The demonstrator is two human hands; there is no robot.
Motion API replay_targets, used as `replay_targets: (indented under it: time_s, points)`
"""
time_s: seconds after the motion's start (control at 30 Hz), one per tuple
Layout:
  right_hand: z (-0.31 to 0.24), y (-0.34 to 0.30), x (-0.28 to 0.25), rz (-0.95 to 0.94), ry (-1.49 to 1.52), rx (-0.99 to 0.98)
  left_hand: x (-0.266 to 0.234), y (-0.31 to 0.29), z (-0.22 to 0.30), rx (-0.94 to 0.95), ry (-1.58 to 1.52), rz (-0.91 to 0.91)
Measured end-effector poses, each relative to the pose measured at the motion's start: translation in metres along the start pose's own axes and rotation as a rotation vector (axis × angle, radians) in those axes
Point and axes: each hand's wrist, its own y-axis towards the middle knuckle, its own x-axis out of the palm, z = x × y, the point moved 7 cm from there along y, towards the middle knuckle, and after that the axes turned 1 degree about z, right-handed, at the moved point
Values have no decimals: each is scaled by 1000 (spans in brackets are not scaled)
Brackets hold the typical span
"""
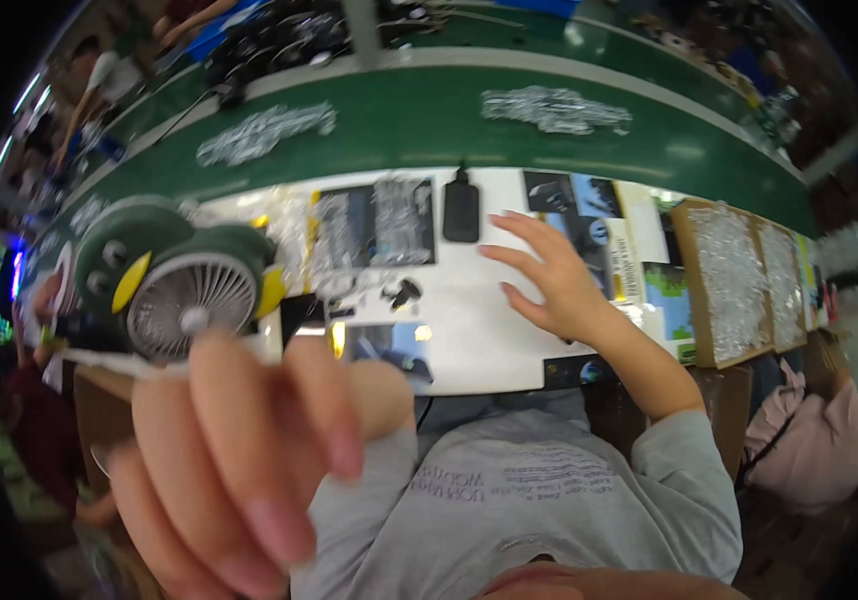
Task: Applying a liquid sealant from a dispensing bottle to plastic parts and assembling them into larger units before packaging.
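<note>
The left hand point(239, 460) is raised close to the camera, in front of the green desk fan with yellow side knobs point(184, 285), which stands at the left end of the white worktable point(469, 320). The right hand point(549, 280) hovers over the table's middle, just right of the black rectangular device point(461, 210). 2 cardboard trays of clear-bagged parts point(739, 280) sit at the right end. Behind the table runs the green conveyor belt point(419, 125).
</note>
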Motion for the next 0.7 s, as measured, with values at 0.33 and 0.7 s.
replay_targets:
  time_s: [0.33, 0.7]
  points:
    - [-18, -82, 48, 88, 561, 323, 25, -32, 25, -259, 449, -328]
    - [-5, -103, 82, 40, 735, 463, -190, -343, 178, -1261, 1344, 909]
